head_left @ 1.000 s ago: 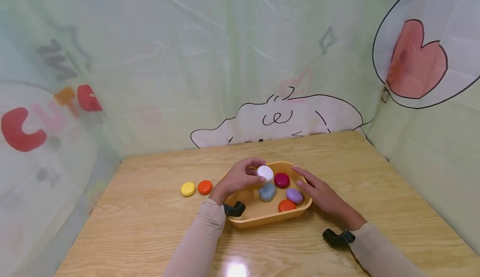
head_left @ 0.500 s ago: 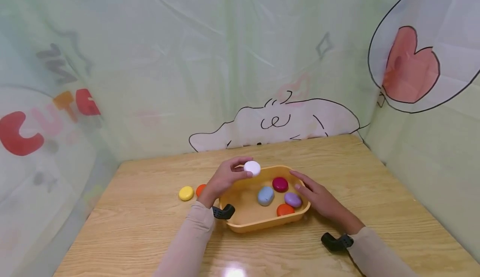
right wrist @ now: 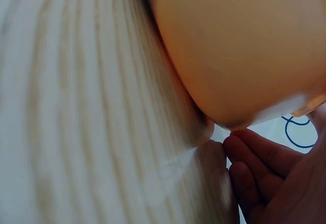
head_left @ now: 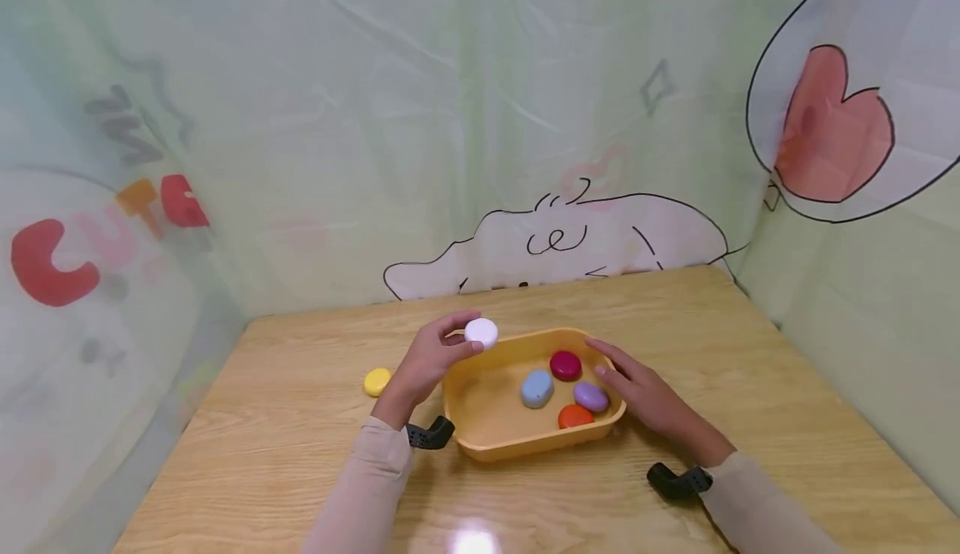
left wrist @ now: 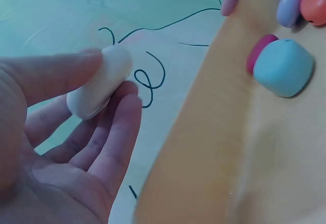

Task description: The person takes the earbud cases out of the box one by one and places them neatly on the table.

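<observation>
My left hand pinches a smooth white pebble-shaped piece between thumb and fingers, above the far left rim of an orange-yellow basket. The left wrist view shows the white piece on edge, apart from the basket. In the basket lie a blue piece, a dark red one, a purple one and an orange-red one. At the basket's right end, my right hand rests against the rim, its fingers fairly straight. Their tips touch the basket's outer corner in the right wrist view.
A yellow piece lies on the wooden table left of the basket, beside my left wrist. A printed curtain hangs behind the table and along both sides. Each wrist carries a black camera mount.
My left hand has moved left with the white piece, from over the basket's middle to its left rim. It now hides the orange piece on the table. The right hand stays put.
</observation>
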